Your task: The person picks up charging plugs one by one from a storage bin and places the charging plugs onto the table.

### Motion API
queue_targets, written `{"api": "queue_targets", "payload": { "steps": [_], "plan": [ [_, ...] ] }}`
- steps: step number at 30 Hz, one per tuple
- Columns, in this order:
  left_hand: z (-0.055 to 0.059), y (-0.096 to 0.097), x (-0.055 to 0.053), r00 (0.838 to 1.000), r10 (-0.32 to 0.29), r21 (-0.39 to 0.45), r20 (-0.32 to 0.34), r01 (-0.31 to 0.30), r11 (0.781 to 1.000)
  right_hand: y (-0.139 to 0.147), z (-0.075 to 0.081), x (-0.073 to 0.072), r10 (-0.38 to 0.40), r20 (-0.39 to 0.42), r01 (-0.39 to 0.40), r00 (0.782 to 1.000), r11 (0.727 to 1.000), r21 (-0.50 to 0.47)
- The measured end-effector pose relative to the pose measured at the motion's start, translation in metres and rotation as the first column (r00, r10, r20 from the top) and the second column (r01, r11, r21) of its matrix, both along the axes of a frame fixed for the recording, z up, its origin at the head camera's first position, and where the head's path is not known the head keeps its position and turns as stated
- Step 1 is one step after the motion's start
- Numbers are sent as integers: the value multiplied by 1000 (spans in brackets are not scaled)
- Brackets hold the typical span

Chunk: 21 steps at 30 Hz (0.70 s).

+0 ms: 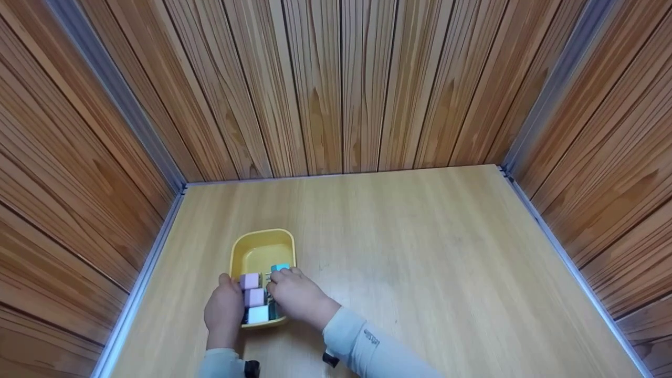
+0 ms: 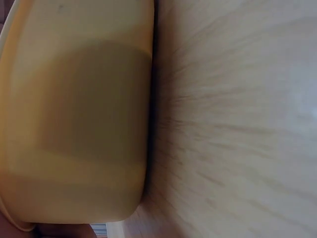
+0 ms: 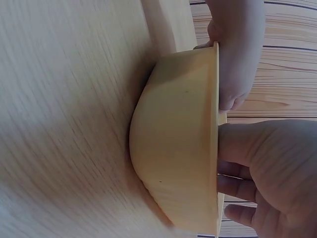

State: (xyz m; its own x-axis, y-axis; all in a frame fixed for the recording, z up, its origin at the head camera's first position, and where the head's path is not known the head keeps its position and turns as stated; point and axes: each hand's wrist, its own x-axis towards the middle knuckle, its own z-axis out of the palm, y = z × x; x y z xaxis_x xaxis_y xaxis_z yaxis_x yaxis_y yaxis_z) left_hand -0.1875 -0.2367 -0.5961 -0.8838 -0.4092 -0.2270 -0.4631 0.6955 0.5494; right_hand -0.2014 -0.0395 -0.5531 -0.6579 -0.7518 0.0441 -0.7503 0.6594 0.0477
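A yellow plastic bin stands on the table, left of the middle. My left hand grips its left wall near the front corner; in the right wrist view that hand curls over the rim. Inside, two lilac blocks and a pale blue-white block form a row along the left side. A turquoise block lies near the right wall, with thin metal prongs beside it. My right hand reaches over the right rim with its fingers down at the turquoise block. The rim hides those fingertips in the right wrist view.
The bin's back half shows its bare floor. A light wood tabletop stretches right and behind the bin. Wood-plank walls with metal edging enclose the table at the left, back and right.
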Motion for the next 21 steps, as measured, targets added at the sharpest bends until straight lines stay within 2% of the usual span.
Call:
{"api": "queue_targets", "payload": {
  "steps": [3,5,12,21],
  "plan": [
    [0,0,-1,1000,-10,-25,-1,10,1000,-2,-1,0,2,-28,-1,1000,1000,13],
    [1,0,-1,1000,-6,-12,10,6,1000,-2,-1,0,0,-28,1,1000,1000,13],
    [2,1,-2,998,28,19,57,-29,999,-2,-2,-2,-4,19,4,1000,1000,0],
    [0,2,0,999,34,54,26,-36,998,-1,-2,-4,-40,81,43,996,998,-35]
  ]
}}
